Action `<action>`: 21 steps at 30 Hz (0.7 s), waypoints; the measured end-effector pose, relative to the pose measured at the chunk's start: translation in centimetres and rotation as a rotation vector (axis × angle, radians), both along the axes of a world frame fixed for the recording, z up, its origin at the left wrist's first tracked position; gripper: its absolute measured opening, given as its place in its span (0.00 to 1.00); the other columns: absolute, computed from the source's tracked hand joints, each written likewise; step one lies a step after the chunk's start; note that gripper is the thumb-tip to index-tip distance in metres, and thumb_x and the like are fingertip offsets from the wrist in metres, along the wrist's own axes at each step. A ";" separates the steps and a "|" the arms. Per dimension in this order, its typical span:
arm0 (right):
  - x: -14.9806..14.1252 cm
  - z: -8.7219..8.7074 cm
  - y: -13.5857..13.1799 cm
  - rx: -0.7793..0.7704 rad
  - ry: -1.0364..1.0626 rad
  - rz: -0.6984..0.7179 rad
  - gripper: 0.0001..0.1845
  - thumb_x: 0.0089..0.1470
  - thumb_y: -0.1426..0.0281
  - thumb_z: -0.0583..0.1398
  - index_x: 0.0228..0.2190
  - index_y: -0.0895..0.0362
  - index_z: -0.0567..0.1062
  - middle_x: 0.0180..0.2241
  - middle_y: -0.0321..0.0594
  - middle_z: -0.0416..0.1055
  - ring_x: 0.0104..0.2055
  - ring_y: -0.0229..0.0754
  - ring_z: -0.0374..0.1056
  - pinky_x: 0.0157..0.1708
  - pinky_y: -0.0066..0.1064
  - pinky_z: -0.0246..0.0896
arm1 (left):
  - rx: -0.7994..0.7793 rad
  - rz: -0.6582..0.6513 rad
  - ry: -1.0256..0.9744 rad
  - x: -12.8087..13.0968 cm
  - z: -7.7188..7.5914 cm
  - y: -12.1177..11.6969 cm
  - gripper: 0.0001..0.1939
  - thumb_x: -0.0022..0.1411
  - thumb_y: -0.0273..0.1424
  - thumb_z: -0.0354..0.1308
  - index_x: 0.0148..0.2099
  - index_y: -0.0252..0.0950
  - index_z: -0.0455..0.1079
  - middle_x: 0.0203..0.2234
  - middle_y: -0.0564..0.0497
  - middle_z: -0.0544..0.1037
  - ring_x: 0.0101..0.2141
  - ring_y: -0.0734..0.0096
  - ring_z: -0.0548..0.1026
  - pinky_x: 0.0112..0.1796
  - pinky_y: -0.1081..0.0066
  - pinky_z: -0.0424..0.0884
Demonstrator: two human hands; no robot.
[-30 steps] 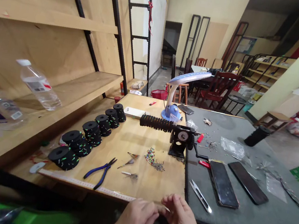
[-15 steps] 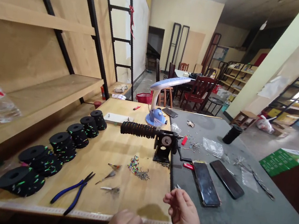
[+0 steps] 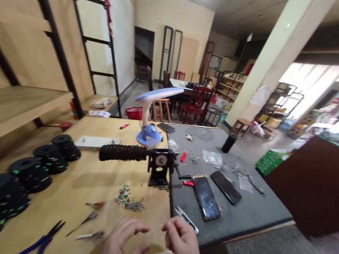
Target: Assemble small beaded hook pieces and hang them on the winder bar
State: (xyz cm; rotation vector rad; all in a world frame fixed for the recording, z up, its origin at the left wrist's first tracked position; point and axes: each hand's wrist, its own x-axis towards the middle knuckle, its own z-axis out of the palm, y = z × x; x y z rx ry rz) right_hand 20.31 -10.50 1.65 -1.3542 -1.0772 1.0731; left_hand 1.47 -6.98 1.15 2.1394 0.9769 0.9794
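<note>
My left hand (image 3: pixel 120 245) is over the front of the wooden tabletop, thumb and fingers apart, with nothing visible in it. Beside it my right hand (image 3: pixel 181 243) has its fingers curled and thumb pressed in; whatever it may hold is too small to make out. Silver snips (image 3: pixel 187 220) lie just behind the right hand. Beyond both hands are a pile of small colourful beads (image 3: pixel 124 194) and a heap of tiny grey metal pieces (image 3: pixel 136 205). Behind these stands a black hand-cranked winder (image 3: pixel 160 169) bearing a long black-wrapped roll (image 3: pixel 123 153).
Several black foam spools (image 3: pixel 30 172) line the left side, near blue-handled pliers (image 3: pixel 45 238) and small feather-like pieces (image 3: pixel 87 220). A blue desk lamp (image 3: pixel 150 134) stands behind the winder. Two phones (image 3: pixel 207 198) lie on the grey mat (image 3: pixel 252 216) at right.
My view has turned to the right, so the table appears shifted left. My left hand has gone from closed to spread fingers. The snips by my right hand now show more fully.
</note>
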 end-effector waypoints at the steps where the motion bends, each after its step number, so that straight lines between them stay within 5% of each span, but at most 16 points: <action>1: -0.3 0.0 -0.3 0.020 -0.117 0.015 0.19 0.55 0.58 0.58 0.21 0.59 0.72 0.13 0.29 0.59 0.17 0.32 0.54 0.20 0.24 0.47 | -0.106 0.021 -0.028 0.4 -0.1 0.2 0.12 0.61 0.39 0.57 0.44 0.40 0.72 0.35 0.47 0.77 0.37 0.62 0.74 0.39 0.67 0.72; 5: -1.5 -0.2 -1.1 0.138 -0.445 0.092 0.15 0.57 0.69 0.55 0.21 0.59 0.73 0.20 0.34 0.68 0.24 0.35 0.62 0.24 0.24 0.51 | -0.478 -0.026 -0.163 2.5 -1.2 0.9 0.19 0.55 0.47 0.60 0.39 0.36 0.74 0.27 0.49 0.77 0.30 0.63 0.74 0.33 0.69 0.72; 8: -2.0 -0.7 -1.4 0.177 -0.540 0.116 0.15 0.58 0.69 0.54 0.24 0.58 0.75 0.21 0.34 0.70 0.25 0.36 0.64 0.24 0.24 0.50 | -0.618 -0.060 -0.283 3.2 -1.6 1.0 0.20 0.52 0.48 0.61 0.30 0.35 0.74 0.24 0.49 0.77 0.29 0.63 0.74 0.32 0.70 0.72; 15: -2.5 -1.1 -1.5 0.131 -0.619 0.113 0.13 0.55 0.70 0.56 0.20 0.57 0.72 0.18 0.32 0.68 0.22 0.34 0.61 0.22 0.24 0.49 | -0.729 0.106 -0.463 2.5 -0.1 0.9 0.23 0.43 0.51 0.66 0.23 0.34 0.70 0.19 0.53 0.71 0.25 0.69 0.68 0.29 0.72 0.67; 21: -2.0 -1.2 -1.0 0.125 -0.572 0.231 0.20 0.61 0.63 0.52 0.22 0.57 0.74 0.18 0.36 0.70 0.22 0.38 0.65 0.24 0.25 0.56 | -0.699 0.157 -0.533 2.2 0.2 0.8 0.17 0.49 0.42 0.65 0.24 0.34 0.67 0.18 0.56 0.67 0.24 0.74 0.64 0.28 0.75 0.62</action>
